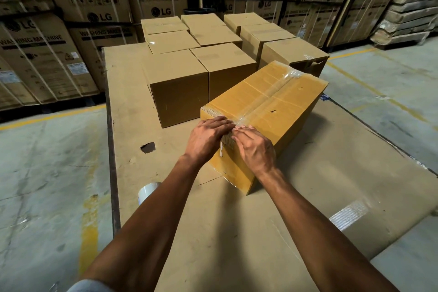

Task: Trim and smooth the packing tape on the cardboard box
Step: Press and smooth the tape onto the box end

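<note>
A yellow-brown cardboard box (282, 111) lies at an angle on a cardboard-covered surface (213, 232). A strip of clear packing tape (270, 97) runs along its top seam and folds over the near end. My left hand (207, 136) and my right hand (254, 147) rest side by side on that near top edge, fingers flat and pressed on the tape end. No cutting tool is visible in either hand. A roll of clear tape (147, 191) stands at the surface's left edge, partly hidden by my left forearm.
Several plain brown boxes (180, 85) stand packed together behind the taped box. Stacks of large printed cartons (47, 54) line the back wall. A dark scrap (148, 147) lies on the cardboard. Concrete floor with yellow lines (90, 227) surrounds the surface.
</note>
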